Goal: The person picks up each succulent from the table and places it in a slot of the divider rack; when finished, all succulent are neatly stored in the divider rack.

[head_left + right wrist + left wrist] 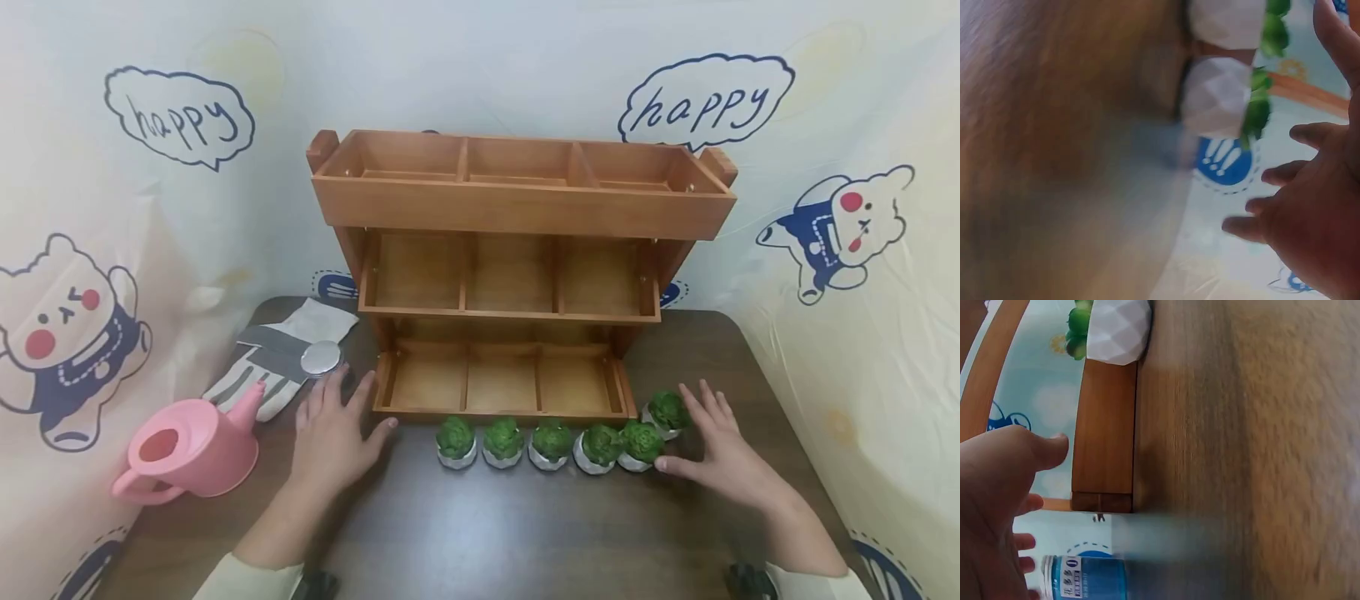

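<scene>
My left hand (333, 437), fingers spread, is just left of the wooden shelf's bottom tier. Its fingertips are close to a jar (321, 358) with a silver lid, which shows as a blue jar (1090, 577) in the left wrist view. On the right, my right hand (723, 457) has its fingers apart beside the potted succulents (551, 442), its thumb near the rightmost of the front row. Another potted succulent (666, 412) stands slightly behind that end, by the index finger. In the right wrist view a faceted white pot (1216, 97) is beyond the spread fingers. Neither hand holds anything.
The three-tier wooden shelf (525, 208), with divided compartments, stands at the back. A pink watering can (193, 448) is on the left. Grey-and-white gloves (277, 354) lie behind it under the jar. Printed cloth (480, 67) surrounds the dark table (480, 533).
</scene>
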The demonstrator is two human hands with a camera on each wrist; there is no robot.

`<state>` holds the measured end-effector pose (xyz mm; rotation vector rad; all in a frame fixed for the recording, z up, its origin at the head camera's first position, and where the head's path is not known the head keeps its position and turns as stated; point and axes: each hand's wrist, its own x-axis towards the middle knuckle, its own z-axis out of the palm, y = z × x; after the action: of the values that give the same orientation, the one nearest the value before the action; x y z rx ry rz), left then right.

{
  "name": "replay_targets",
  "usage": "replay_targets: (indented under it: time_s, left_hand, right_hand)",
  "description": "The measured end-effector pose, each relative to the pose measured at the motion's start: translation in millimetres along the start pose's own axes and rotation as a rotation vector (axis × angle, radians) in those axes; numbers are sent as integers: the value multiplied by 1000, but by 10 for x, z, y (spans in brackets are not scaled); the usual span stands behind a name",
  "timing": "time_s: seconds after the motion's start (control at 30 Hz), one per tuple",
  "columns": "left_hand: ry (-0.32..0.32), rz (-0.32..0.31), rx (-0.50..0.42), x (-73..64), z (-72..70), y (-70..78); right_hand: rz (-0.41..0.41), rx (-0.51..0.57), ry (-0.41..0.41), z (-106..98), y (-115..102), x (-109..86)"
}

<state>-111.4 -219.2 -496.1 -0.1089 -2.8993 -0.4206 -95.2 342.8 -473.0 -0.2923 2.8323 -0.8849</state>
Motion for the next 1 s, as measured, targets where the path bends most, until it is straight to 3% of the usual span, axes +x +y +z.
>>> replay_targets:
  time_s: [0.2, 0.37, 0.57, 0.73, 1.0]
  left_hand:
    - [-88, -71, -219, 58, 31, -1]
    - [-105, -129, -344, 137, 86, -27]
    - [-120, -172, -412, 220, 162, -86]
    - [-125, -170, -431, 270, 228, -114]
    - [-196, -204, -461, 299, 271, -168]
  right_hand:
    - [9, 44, -35, 26, 157, 79]
    - [21, 11, -11, 18, 218, 140]
    - [42, 1, 14, 43, 249, 197]
    - [44, -2, 44, 59, 249, 213]
    - [19, 3, 76, 63, 270, 244]
